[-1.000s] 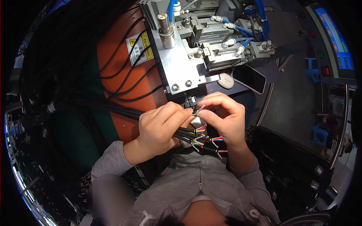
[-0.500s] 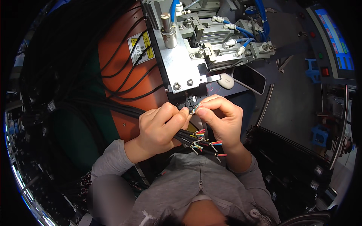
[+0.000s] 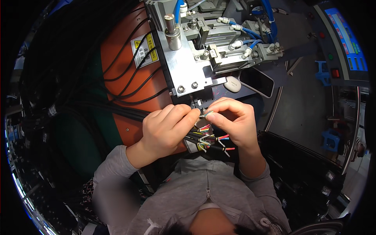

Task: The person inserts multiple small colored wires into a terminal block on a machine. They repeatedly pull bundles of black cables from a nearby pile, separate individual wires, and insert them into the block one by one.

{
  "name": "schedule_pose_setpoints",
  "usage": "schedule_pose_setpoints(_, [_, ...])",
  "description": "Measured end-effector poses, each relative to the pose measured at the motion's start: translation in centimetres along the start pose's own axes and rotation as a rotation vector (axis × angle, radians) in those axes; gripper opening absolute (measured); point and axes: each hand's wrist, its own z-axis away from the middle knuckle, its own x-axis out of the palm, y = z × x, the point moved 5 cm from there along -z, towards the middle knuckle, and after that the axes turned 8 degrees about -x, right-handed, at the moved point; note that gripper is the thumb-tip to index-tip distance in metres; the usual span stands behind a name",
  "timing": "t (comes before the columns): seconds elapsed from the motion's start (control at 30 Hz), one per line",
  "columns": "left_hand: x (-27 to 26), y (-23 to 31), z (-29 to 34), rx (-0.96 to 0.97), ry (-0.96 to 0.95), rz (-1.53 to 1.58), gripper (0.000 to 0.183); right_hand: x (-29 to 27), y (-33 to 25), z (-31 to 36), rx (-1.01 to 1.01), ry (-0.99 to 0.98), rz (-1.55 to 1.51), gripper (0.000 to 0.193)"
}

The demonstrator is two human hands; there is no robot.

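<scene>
My left hand [image 3: 166, 127] is closed, its thumb and forefinger pinched around the end of a black cable. Thin, light-coloured wires [image 3: 209, 114] from that cable end reach across to my right hand [image 3: 237, 119], whose thumb and forefinger pinch them. Below the left hand's fingers lie several more black cables, their stripped ends fanned into red, yellow, white, green and blue wires [image 3: 204, 144]. Both hands work just in front of a small dark fixture [image 3: 199, 103] at the machine's near edge; the fingers partly hide it.
A metal machine [image 3: 188, 66] with blue air hoses stands ahead, on an orange-brown surface [image 3: 117, 51] crossed by black cables. A white oval case [image 3: 232, 84] and a phone [image 3: 256, 82] lie right of it. Farther right are a control screen [image 3: 346, 43] and blue stools [image 3: 331, 140].
My right fingers have shifted slightly on the wires, which now point more toward the right hand. The loose cable ends below sit a little higher, nearer the fingers. The whole view has shifted slightly.
</scene>
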Motion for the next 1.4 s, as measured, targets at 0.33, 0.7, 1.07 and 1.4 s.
schedule_pose_setpoints(0.33, [1.6, 0.0, 1.0, 0.049, -0.096, -0.185, 0.035, -0.4, 0.9, -0.6, -0.287, 0.053, 0.609, 0.008])
schedule_pose_setpoints(0.7, [1.9, 0.2, 0.9, -0.023, -0.118, -0.271, 0.022, 0.7, 1.2, -1.1, -0.427, 0.056, 0.738, 0.007])
schedule_pose_setpoints(1.07, [2.3, 0.0, 0.4, -0.094, -0.138, -0.258, 0.03, -0.3, 3.5, -1.2, -0.079, 0.143, 0.479, 0.006])
schedule_pose_setpoints(1.4, [2.4, -0.3, 0.5, -0.113, -0.108, -0.233, 0.031, 1.1, 1.1, -1.4, -0.525, 0.108, 0.733, 0.009])
